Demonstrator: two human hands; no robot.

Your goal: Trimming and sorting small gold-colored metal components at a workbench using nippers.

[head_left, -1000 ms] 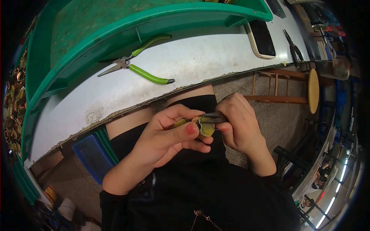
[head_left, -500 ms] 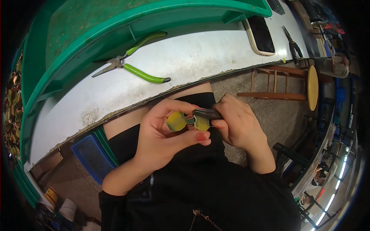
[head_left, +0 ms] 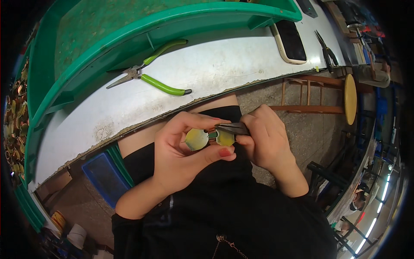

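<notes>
Over my lap, my left hand [head_left: 179, 149] pinches a small coil piece [head_left: 196, 139] between thumb and fingers. It has two yellowish rounded plates with a green middle and copper-coloured strands between them. My right hand [head_left: 267, 138] is closed around a pair of pliers [head_left: 233, 128], whose dark jaws lie across the upper edge of the right-hand plate. The pliers' handles are hidden in my palm. Whether the jaws grip a wire or the plate, I cannot tell.
Green-handled pliers [head_left: 163, 84] lie spread on the white table [head_left: 207, 64], beside a large green tray [head_left: 108, 41]. Farther right are a phone [head_left: 294, 41] and dark pliers [head_left: 326, 51]. Below the table edge stand a blue bin [head_left: 105, 178] and a wooden stool [head_left: 350, 99].
My right hand and the pliers have shifted very slightly, and the coil piece has turned a little in my left fingers. My grip on both stays the same.
</notes>
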